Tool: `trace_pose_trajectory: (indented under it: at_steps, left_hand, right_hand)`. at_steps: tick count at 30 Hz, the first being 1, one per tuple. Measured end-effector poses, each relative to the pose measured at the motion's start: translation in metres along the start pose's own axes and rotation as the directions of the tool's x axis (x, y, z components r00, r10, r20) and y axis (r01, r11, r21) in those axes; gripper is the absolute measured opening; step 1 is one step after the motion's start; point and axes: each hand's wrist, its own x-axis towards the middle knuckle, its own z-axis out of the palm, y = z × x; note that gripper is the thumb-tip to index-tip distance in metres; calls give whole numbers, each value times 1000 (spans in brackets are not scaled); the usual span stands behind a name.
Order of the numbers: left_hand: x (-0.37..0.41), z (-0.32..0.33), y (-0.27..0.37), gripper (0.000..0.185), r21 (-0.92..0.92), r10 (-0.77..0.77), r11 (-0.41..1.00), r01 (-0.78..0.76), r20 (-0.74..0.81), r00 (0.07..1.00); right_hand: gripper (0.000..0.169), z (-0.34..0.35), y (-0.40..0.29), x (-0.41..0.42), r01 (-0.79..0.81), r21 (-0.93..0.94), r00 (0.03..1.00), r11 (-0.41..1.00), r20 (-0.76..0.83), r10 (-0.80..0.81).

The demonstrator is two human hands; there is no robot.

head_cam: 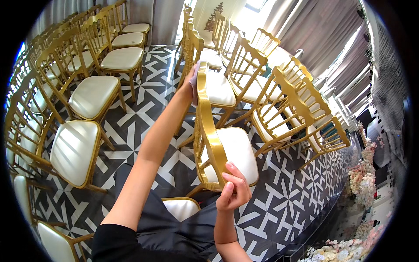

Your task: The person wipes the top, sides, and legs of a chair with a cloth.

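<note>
A gold chair with a white padded seat (240,154) stands just before me, its curved top rail (209,131) running away from me. My left hand (190,78) is at the far end of the rail with a pale purple cloth (193,85) pressed to it; most of its fingers are hidden. At the near end, my right hand (234,188) touches the rail with its fingers, the thumb bent in beneath them. Part of another white seat (181,208) shows between my legs.
Rows of similar gold chairs (95,95) stand on the left. More chairs (283,121) cluster ahead and to the right. The floor (288,196) has a black and white pattern. Pale flowers (363,183) line the right side, and grey curtains (167,19) hang behind.
</note>
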Motion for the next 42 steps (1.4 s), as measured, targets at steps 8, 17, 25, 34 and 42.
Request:
trace_pose_trajectory:
  at_steps: [8,17,25,34,42]
  left_hand:
    - [-96,-28,-69,50,-47,65,996,-74,-174,983]
    - [-173,-11,-77,53,184,438,885,-427,-25,898]
    - [-123,-21,-72,51,205,309,933,-294,-41,950]
    - [-213,-36,-94,38,100,313,946,-307,-47,949]
    - [-292,-26,-93,30,-36,168,985,-169,-9,986]
  right_hand:
    - [24,1,-2,-2,-7,-18,999,1000,32,8]
    - [24,-2,-2,-3,-2,-29,999,1000,52,4]
    - [25,1,0,-6,-13,-44,1000,999,25,14]
    - [26,1,2,-8,7,-43,1000,999,24,-6]
    - [27,2,2,-9,9,-44,1000,999,21,-8]
